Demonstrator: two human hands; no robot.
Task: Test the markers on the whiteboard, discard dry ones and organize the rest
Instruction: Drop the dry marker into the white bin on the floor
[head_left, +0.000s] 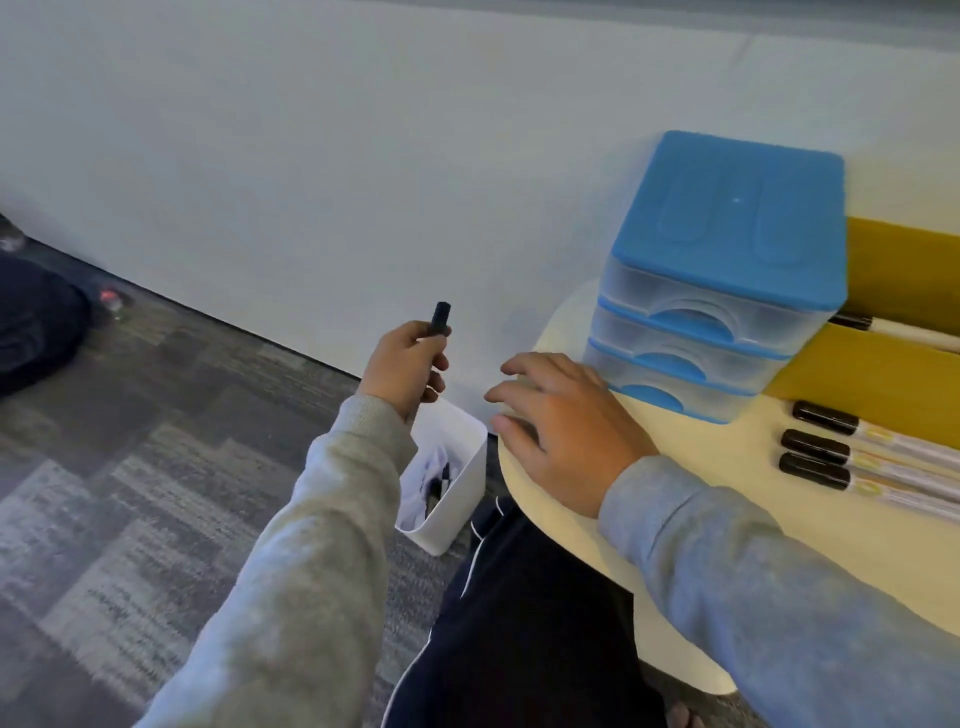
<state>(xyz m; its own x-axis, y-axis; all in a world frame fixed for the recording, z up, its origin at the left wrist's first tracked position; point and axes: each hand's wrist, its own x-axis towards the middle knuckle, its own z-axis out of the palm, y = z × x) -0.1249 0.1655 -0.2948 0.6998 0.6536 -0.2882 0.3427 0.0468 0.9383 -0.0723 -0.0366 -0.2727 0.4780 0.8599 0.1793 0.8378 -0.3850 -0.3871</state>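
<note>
One marker (439, 318): gripped upright in left hand (404, 365), above bin (470, 488).
Right hand (566, 431): fingers spread, on table (727, 519).

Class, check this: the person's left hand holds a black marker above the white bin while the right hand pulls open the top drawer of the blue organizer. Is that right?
Not quite. In the head view the right hand rests open on the table beside the closed blue organizer. The left hand does hold the marker above the white bin.
</note>
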